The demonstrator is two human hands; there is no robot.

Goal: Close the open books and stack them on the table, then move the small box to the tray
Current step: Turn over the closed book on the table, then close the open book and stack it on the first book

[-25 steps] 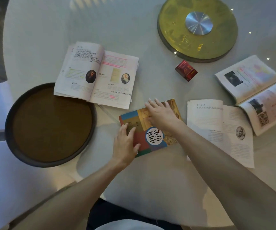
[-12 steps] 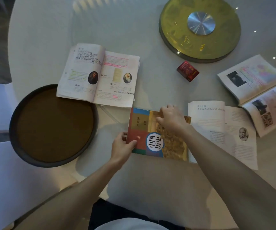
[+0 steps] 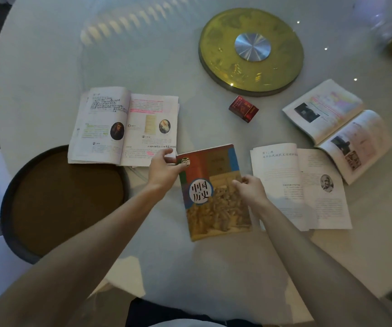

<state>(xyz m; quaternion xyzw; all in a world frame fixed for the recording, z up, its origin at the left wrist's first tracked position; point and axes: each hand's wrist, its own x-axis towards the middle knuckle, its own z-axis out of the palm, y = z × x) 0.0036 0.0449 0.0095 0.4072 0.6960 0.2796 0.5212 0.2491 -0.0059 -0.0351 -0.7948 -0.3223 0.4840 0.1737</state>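
Closed book (image 3: 216,197) flat on the round table (image 3: 48,67), both hands on it.

Left hand (image 3: 164,167) pinches its top-left corner, fingers curled narrow; right hand (image 3: 249,188) rests loosely curled at its right edge. Small red box (image 3: 243,109) sits well beyond, tray (image 3: 8,185) to the left.

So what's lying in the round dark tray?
Nothing lies in the tray; only the open book overhangs its far rim. The left forearm covers its near edge.

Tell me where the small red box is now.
In the head view, the small red box lies on the table right of centre, just below the gold turntable, above the closed book.
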